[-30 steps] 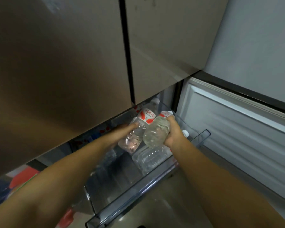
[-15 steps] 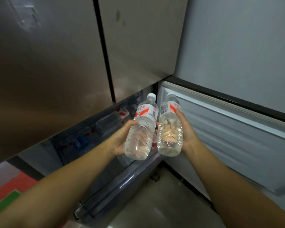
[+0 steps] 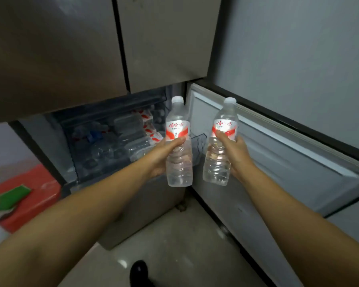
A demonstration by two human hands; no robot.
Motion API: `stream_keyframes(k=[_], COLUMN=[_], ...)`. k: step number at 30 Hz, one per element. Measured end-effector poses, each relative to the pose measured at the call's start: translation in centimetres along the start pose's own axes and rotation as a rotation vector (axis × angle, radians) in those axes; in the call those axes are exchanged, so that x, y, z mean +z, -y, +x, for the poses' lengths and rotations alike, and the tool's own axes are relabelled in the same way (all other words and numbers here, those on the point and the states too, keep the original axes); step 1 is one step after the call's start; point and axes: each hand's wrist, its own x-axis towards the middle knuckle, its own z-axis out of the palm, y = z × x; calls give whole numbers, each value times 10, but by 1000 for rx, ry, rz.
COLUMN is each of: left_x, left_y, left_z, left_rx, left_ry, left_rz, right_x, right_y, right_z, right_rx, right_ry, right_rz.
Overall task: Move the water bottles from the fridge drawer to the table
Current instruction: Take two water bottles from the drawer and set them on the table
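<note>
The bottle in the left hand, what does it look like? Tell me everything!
The left water bottle is clear ribbed plastic, with a white cap on and a red-and-white label with writing. It stands nearly upright in the air in front of the open fridge drawer. The left hand grips its middle; nothing else touches it.

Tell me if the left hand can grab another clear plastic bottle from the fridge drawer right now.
Probably not: the left hand already grips a clear plastic water bottle with a red-and-white label, leaving no free grip. The way to the fridge drawer itself looks open.
</note>
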Motion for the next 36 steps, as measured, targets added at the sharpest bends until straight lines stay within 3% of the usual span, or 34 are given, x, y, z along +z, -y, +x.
stream_keyframes(k=[8,19,36], left_x=[-14,-50,-17], left_y=[17,62,233], left_z=[-74,-226,-587], left_rx=[198,259,399], left_ry=[-399,-836,-1492], left_rz=[96,55,-326], right_x=[22,93,173], right_y=[-10,-30,-128], right_z=[-44,-147,-477], right_rx=[-80,-94,-55], right_ry=[129,450,1171], right_rz=[-155,-198,-318])
